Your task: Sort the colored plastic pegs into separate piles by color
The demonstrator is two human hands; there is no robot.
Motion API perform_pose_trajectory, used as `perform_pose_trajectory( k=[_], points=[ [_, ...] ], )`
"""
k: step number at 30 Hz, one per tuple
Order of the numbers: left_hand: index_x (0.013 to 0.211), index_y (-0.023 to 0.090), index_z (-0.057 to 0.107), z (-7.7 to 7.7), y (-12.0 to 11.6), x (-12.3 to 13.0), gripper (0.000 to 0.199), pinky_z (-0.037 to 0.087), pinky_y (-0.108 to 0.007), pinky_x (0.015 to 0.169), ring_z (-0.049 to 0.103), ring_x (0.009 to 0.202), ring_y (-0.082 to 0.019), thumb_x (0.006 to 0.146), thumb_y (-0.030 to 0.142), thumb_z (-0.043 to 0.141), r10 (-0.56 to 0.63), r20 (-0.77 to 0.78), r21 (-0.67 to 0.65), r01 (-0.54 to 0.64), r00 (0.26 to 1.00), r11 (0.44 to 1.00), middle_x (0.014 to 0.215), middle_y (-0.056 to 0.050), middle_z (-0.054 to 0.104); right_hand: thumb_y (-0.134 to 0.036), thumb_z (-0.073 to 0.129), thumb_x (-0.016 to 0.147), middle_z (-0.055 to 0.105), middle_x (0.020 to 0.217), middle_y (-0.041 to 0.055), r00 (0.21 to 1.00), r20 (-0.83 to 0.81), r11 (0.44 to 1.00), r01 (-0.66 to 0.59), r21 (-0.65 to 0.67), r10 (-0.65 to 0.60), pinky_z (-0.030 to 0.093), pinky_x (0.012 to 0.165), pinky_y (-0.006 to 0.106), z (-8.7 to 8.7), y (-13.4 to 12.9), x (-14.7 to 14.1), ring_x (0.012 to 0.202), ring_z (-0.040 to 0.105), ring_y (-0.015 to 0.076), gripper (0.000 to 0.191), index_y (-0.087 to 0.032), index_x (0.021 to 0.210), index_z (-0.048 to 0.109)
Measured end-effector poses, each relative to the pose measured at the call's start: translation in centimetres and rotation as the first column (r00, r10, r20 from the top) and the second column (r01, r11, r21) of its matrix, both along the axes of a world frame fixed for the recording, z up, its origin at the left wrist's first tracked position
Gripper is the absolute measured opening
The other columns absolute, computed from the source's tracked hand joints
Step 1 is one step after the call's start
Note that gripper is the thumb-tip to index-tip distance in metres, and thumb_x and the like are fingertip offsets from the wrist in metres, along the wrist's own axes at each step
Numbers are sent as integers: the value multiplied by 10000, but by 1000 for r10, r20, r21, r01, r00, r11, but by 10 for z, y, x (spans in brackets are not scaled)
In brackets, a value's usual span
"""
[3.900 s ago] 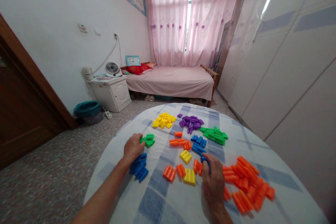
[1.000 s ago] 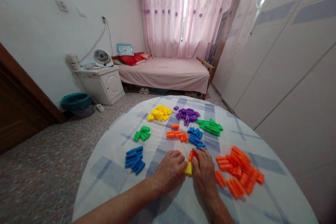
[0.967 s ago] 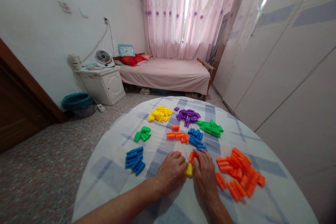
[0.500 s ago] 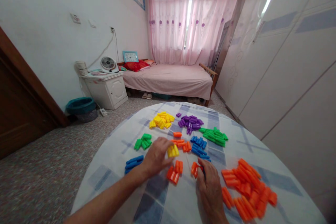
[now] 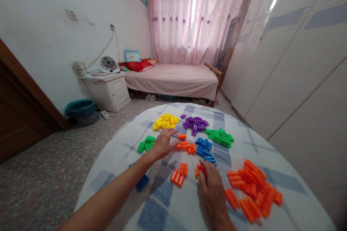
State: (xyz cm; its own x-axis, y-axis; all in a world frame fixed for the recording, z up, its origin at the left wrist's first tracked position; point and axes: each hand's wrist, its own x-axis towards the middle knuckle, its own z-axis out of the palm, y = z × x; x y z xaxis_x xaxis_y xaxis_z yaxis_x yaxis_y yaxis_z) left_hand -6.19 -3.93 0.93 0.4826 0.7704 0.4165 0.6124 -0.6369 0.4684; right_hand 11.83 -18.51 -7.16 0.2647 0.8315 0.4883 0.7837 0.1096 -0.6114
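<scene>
My left hand [image 5: 164, 144] reaches over the table just in front of the pile of yellow plastic tube pieces [image 5: 166, 121]. Its thumb and fingers are apart, and nothing shows between them. Beside its fingertips lie several orange tube pieces [image 5: 185, 145]. Lower on the table, my right hand [image 5: 213, 184] has its thumb and index finger around a small group of orange pieces [image 5: 200, 170], partly hidden by the fingers. Another orange cluster [image 5: 179, 176] lies between the hands. Green pieces [image 5: 145, 144] and blue pieces [image 5: 142, 183] are partly behind my left arm.
A cloth-covered round table [image 5: 187, 213] also bears a purple pile [image 5: 195, 124], a long green pile [image 5: 221, 137], blue pieces [image 5: 205, 150] and a large orange pile [image 5: 255, 189] at right. Beyond stand a bed [image 5: 176, 79], a white cabinet [image 5: 108, 92] and a bin [image 5: 81, 110].
My left hand has moved away toward the yellow pile, and the yellow pieces it held are out of its fingers. My right hand stays at the orange pieces. The view has shifted slightly.
</scene>
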Motion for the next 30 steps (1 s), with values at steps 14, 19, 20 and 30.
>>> perform_pose_trajectory(
  k=[14, 19, 20, 30],
  points=[
    [1098, 185, 584, -63, -75, 17, 297, 360, -426, 1042, 485, 1173, -200, 897, 297, 397, 160, 411, -217, -74, 897, 973, 1216, -90, 552, -255, 399, 861, 557, 1128, 110, 980, 77, 973, 171, 157, -185, 374, 955, 445, 17, -10, 20, 1084, 475, 230, 343, -165, 1177, 496],
    [1069, 175, 597, -61, -76, 16, 279, 376, -405, 1031, 500, 1153, -195, 892, 285, 411, 112, 419, -243, -7, 901, 970, 1197, -88, 561, -250, 439, 833, 555, 1152, 106, 992, -20, 990, 122, 66, -121, 384, 958, 454, 13, -10, 10, 1097, 485, 239, 358, -189, 1181, 502],
    [1062, 176, 597, -61, -76, 15, 276, 382, -401, 1026, 504, 1146, -193, 894, 284, 407, 107, 421, -243, -2, 901, 970, 1188, -86, 564, -256, 435, 839, 553, 1160, 99, 994, -64, 995, 89, 54, -85, 392, 955, 445, 13, -10, 5, 1099, 490, 233, 354, -201, 1182, 502],
    [1070, 180, 584, -54, -83, 14, 252, 406, -390, 1002, 504, 1136, -186, 900, 256, 414, 15, 362, -125, 32, 932, 992, 1175, -84, 558, -346, 425, 861, 548, 1178, 91, 951, -303, 996, 82, 35, -68, 347, 1002, 428, 21, -10, -3, 1122, 481, 213, 347, -192, 1157, 521]
  ],
)
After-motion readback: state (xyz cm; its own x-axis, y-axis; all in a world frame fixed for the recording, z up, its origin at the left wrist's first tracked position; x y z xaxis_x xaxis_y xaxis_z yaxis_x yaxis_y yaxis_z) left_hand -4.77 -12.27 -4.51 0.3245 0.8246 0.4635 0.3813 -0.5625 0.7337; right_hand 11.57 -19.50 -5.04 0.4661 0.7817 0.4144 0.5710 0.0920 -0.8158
